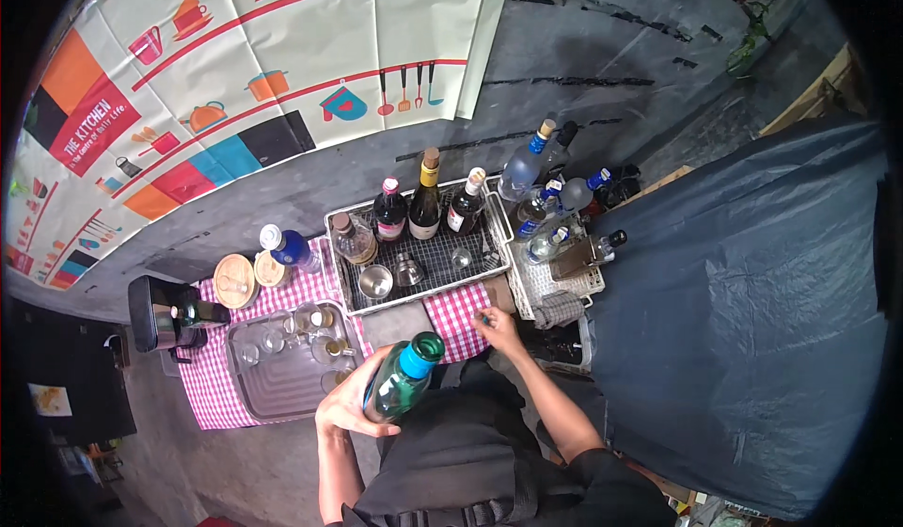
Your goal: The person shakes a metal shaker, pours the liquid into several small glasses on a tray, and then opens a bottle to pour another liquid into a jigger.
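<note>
My left hand (353,405) is wrapped round a green glass bottle (395,391) with a bright blue band at its neck. The bottle leans towards me in front of my body, and its mouth is uncovered. My right hand (499,329) is closed in a pinch over the edge of a pink-and-white checked cloth (456,320). Something small and dark shows at its fingertips, too small to make out. Beyond the hands, a white wire basket (423,292) holds several bottles, a steel cup (375,281) and a small glass (461,260).
Left of the basket, a clear tray (282,405) carries several glasses. Two round wooden lids (235,280) and a blue bottle (292,247) stand behind it. A black appliance (155,315) is at far left. More bottles fill a white rack (564,292) beside a dark sheet (734,320).
</note>
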Demonstrator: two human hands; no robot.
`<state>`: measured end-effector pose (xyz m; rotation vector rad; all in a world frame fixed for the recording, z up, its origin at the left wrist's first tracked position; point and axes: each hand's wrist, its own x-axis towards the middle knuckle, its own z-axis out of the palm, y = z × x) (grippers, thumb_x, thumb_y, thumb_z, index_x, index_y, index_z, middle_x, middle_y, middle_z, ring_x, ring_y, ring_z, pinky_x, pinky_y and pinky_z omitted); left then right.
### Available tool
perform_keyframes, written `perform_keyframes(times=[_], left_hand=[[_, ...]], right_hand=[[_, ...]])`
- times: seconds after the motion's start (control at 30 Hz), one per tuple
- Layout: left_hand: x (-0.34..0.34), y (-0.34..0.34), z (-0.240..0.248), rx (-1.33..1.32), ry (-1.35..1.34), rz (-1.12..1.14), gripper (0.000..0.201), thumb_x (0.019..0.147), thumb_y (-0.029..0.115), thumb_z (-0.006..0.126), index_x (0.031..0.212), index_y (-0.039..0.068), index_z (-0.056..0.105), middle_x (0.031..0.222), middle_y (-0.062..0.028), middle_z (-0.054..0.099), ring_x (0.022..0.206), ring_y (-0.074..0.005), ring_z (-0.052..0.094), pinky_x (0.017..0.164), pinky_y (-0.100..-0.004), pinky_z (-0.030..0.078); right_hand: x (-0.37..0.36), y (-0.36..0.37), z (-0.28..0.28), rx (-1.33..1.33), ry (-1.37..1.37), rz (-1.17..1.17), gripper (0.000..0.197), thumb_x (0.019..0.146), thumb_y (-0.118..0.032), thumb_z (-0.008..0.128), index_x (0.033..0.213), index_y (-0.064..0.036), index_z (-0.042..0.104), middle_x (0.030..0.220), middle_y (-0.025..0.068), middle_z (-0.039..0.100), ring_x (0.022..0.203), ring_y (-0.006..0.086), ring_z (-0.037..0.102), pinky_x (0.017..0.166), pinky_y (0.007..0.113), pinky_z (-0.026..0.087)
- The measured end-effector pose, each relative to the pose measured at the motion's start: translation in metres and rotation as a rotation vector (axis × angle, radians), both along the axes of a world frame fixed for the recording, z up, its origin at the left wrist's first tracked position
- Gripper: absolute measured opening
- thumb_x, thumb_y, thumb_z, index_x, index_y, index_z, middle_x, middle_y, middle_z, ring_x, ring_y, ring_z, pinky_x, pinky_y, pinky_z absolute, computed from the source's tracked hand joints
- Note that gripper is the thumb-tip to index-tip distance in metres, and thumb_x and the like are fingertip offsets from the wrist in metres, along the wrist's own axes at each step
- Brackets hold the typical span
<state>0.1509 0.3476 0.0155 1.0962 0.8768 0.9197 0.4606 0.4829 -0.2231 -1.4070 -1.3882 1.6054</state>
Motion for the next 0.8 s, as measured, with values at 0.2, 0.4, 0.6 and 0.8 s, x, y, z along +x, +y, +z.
perform_keyframes(times=[0.2,0.4,0.6,0.8], left_hand=[[-0.005,-0.019,0.001,-0.055,0.006,0.163,0.119,0.048,0.017,0.092,0.151,-0.003,0.036,0.142,-0.0127,0.050,0.135,-0.0243,0.045,0.115,-0.0360,0.031],[0.002,-0.033,-0.016,-0.215,-0.018,0.252,0.121,0.047,0.016,0.091,0.152,-0.003,0.034,0.141,-0.0118,0.050,0.133,-0.0238,0.045,0.114,-0.0360,0.032],[0.023,-0.033,0.003,-0.271,0.000,0.402,0.126,0.046,0.018,0.092,0.154,-0.003,0.032,0.144,-0.0120,0.049,0.134,-0.0236,0.045,0.114,-0.0360,0.031],[0.045,-0.046,-0.002,-0.309,0.004,0.545,0.126,0.046,0.018,0.093,0.155,-0.001,0.031,0.143,-0.0101,0.049,0.134,-0.0231,0.045,0.113,-0.0355,0.032]], right_hand=[[-0.018,0.015,-0.028,0.232,-0.240,0.045,0.042,0.075,-0.008,0.089,0.106,0.0026,0.063,0.087,0.0080,0.070,0.072,0.0114,0.065,0.065,0.029,0.055],[-0.022,0.027,-0.025,0.556,-0.561,0.107,0.050,0.071,-0.025,0.090,0.110,-0.0049,0.066,0.110,0.0127,0.061,0.100,0.0366,0.062,0.085,0.043,0.052],[-0.017,0.032,0.010,0.631,-0.380,0.071,0.051,0.077,-0.019,0.086,0.117,-0.0017,0.060,0.110,0.0161,0.059,0.103,0.0355,0.062,0.088,0.045,0.051],[-0.049,0.110,0.078,0.763,-0.554,0.162,0.057,0.074,-0.018,0.086,0.121,-0.0018,0.058,0.121,0.0180,0.058,0.114,0.0389,0.055,0.098,0.047,0.045]])
